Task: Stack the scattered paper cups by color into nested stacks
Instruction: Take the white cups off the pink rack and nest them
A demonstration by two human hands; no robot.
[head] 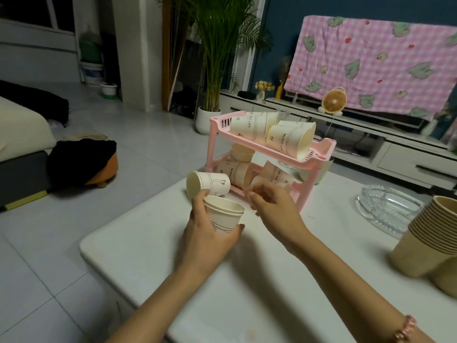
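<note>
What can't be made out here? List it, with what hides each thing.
Head view:
- Brown cup stack: the right edge cuts it off; count unknowable.
- Lower-shelf cups: partly hidden by the pink rack and right hand.
- White cups in the left hand: fingers cover the lower walls.
- Right hand's fingertips: blurred; grip unclear.

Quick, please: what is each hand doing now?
Left hand: holding nested white paper cups.
Right hand: fingers curled, holding nothing visible.
</note>
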